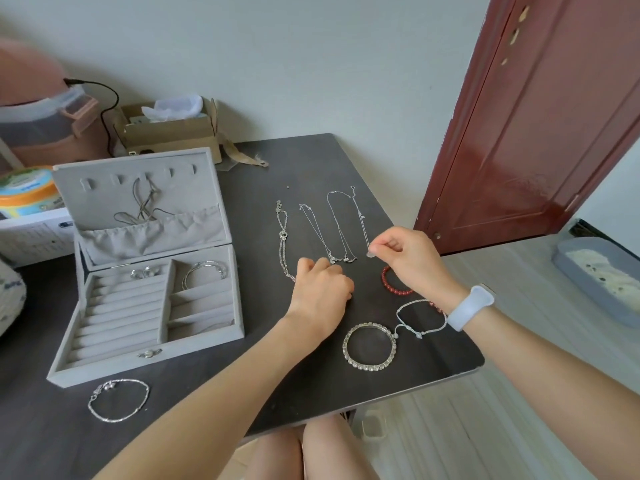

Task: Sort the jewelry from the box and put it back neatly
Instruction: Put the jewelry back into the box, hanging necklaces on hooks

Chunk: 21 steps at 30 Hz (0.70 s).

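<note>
An open grey velvet jewelry box stands on the dark table, with rings, a silver bangle and a cord necklace inside. Several silver necklaces lie stretched out in parallel to the right of the box. My right hand pinches the small pendant at the near end of the rightmost necklace. My left hand rests curled on the table by the near ends of the middle necklaces. A red bead bracelet, a crystal bangle, a thin cord bracelet and a silver chain bracelet lie on the table.
A cardboard box and pink container stand behind the jewelry box. A tub sits at the left. The table edge runs close on the right and front; a red-brown door and a grey tray lie beyond.
</note>
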Each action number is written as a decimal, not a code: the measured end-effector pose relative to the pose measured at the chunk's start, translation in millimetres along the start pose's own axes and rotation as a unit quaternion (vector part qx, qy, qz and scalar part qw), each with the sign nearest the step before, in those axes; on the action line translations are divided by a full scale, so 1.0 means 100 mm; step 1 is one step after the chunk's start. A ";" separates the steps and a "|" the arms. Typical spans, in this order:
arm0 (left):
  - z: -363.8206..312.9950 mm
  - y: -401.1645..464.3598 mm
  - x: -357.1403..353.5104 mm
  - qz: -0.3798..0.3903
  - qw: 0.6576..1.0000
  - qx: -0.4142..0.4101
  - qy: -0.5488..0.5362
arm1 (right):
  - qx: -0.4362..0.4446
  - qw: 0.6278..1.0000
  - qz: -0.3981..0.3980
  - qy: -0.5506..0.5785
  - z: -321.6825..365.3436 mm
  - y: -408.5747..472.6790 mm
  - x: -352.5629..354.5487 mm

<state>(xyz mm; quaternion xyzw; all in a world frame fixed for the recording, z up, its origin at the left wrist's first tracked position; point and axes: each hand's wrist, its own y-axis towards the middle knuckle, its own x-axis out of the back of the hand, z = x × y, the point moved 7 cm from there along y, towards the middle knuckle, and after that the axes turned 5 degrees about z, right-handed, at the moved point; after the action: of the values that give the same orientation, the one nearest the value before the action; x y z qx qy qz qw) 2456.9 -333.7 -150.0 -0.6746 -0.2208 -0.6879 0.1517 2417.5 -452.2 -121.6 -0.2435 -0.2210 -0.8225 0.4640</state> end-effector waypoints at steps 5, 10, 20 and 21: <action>0.04 -0.02 0.01 -0.048 0.998 -0.013 0.036 | -0.017 0.999 -0.007 0.028 -0.01 0.01 -0.01; 0.50 -0.25 0.33 -0.158 0.963 0.080 -0.203 | -0.006 0.998 -0.008 0.057 0.17 0.04 -0.11; 2.25 -1.44 0.50 -0.169 0.754 0.346 -0.532 | 0.050 0.981 0.124 0.137 1.10 0.12 -1.19; 2.39 -1.56 0.46 -0.139 0.754 0.362 -0.530 | 0.058 0.977 0.148 0.144 1.21 0.11 -1.35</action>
<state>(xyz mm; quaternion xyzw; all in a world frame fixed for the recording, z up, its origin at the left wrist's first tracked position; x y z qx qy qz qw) 2582.1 -74.3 -121.2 -0.7874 -0.5900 -0.1026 0.1461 2511.6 -297.8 -106.8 -0.1250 -0.1604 -0.7571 0.6208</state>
